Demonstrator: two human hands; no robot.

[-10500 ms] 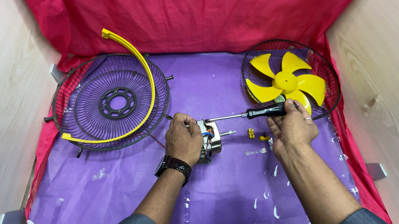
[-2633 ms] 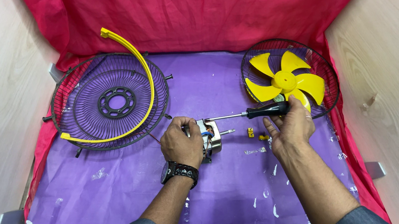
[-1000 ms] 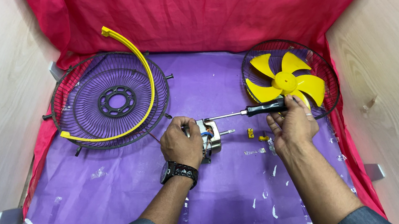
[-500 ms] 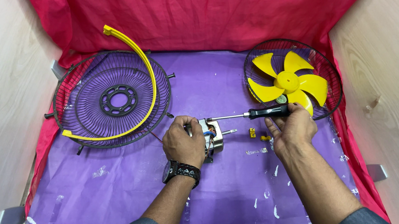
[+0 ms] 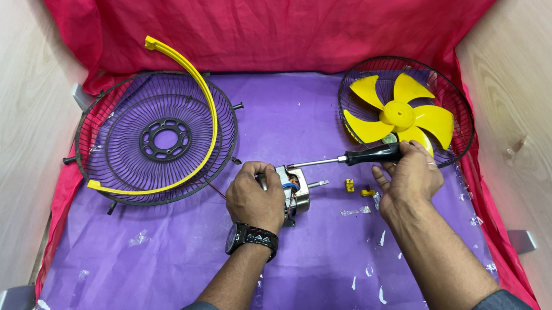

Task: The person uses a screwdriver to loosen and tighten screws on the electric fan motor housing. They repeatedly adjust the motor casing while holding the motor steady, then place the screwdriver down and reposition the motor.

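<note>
My left hand (image 5: 253, 195), with a black watch on the wrist, grips a small metal fan motor (image 5: 294, 193) on the purple sheet. The motor's shaft points right. My right hand (image 5: 408, 176) holds a black-handled screwdriver (image 5: 349, 158) level, its tip at the motor's top edge. Two small yellow parts (image 5: 356, 188) lie between my hands.
A dark wire fan guard (image 5: 156, 138) with a curved yellow rim strip (image 5: 198, 101) across it lies at the back left. A second guard (image 5: 456, 107) holding a yellow fan blade (image 5: 398, 115) lies at the back right. Red cloth (image 5: 288, 15) backs the purple sheet (image 5: 151, 273); wooden walls stand on both sides.
Both hands have stayed at the motor with the screwdriver against it. Only slight shifts of the right hand and the camera show.
</note>
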